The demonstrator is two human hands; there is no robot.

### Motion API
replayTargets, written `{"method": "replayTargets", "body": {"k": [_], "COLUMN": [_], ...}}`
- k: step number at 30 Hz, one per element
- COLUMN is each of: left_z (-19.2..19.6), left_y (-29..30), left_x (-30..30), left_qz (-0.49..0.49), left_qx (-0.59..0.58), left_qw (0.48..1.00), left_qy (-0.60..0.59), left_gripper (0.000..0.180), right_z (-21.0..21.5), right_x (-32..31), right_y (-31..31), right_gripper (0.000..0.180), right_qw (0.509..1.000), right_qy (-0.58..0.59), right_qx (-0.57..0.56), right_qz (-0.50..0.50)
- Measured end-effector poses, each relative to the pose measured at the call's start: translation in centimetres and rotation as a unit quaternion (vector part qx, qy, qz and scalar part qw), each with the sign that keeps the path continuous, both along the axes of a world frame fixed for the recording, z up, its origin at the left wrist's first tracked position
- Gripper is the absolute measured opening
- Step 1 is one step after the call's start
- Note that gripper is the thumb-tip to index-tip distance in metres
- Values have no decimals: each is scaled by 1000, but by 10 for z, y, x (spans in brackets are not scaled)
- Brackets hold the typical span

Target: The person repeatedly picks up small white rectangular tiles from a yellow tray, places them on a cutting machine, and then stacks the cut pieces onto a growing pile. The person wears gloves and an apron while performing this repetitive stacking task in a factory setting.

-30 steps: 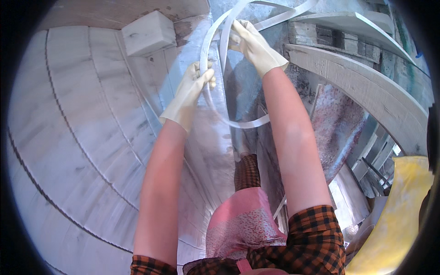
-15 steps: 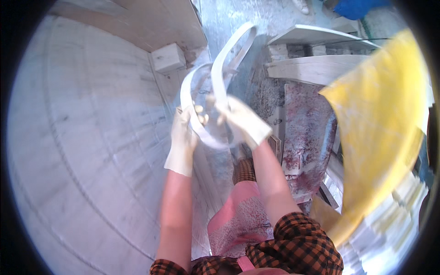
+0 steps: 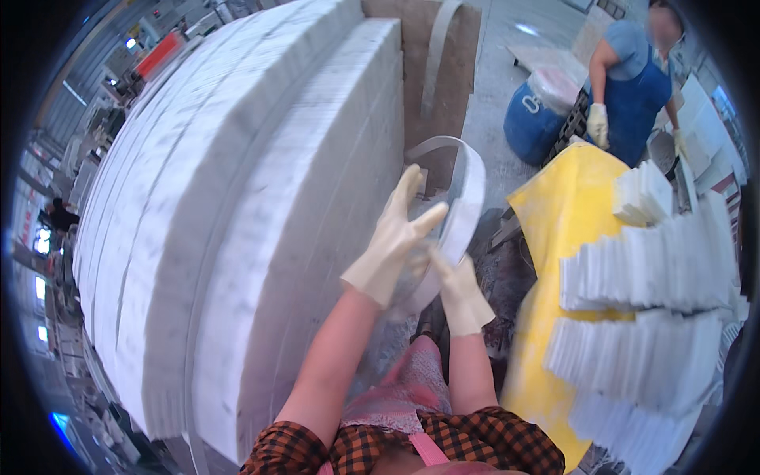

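Note:
A long white flat strap [image 3: 470, 194] curls in a loop in front of me, rising above both gloves and bending down between them. My right hand [image 3: 463, 294], in a cream rubber glove, is closed on the strap's near part. Just left of the loop, my left hand [image 3: 393, 240], gloved the same way, has its thumb and fingers spread, with the palm toward the strap. Whether it touches the strap is unclear. Part of the strap's lower end is blurred behind the gloves.
Tall stacks of white stone slabs [image 3: 317, 111] fill the left side. A brown board [image 3: 455, 87] stands at their far end. On the right, a yellow sheet [image 3: 554, 214] lies beside rows of thin white slabs [image 3: 633, 265]. Beyond are a blue drum [image 3: 526, 127] and a gloved co-worker [image 3: 633, 87].
My view has lifted, bringing in the slab stacks and co-worker. My left hand has opened off the strap, while the loop now leans right, with my right hand lower on it.

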State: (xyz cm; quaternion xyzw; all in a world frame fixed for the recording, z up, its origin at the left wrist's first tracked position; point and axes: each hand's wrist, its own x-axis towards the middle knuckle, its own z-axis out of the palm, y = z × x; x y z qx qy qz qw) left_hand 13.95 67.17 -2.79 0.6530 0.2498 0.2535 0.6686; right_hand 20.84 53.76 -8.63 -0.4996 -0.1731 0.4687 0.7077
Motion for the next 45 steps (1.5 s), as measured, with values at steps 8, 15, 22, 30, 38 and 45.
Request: {"method": "replayTargets", "body": {"k": [8,15,22,30,38,45], "left_z": [86,172,254,310,316,278], "left_y": [-126,-169,-182,-166,-134,-94], "left_x": [-143,-224,-286,-341,-433,-476], "left_qz": [46,68,58,128,372,358], "left_qx": [369,360,376,434,460,423], "left_qw": [883,858,827,700,640,691], "left_qy": [288,360,413,552,491,464], "left_gripper": [103,78,76,84,73,73], "right_z": [135,170,134,213,432,341], "right_x": [-65,-60,20,156,50,-58], "right_y": [-17,-3,69,184,299,403], "right_gripper": [46,51,37,21,35,30], "right_qw": [978,944,846,906,833,911], "right_qy": [95,189,388,116,-121,-151], "right_qx": [171,269,365,384,533,371], "right_qz": [-74,-20,-43,-133,92,93]}}
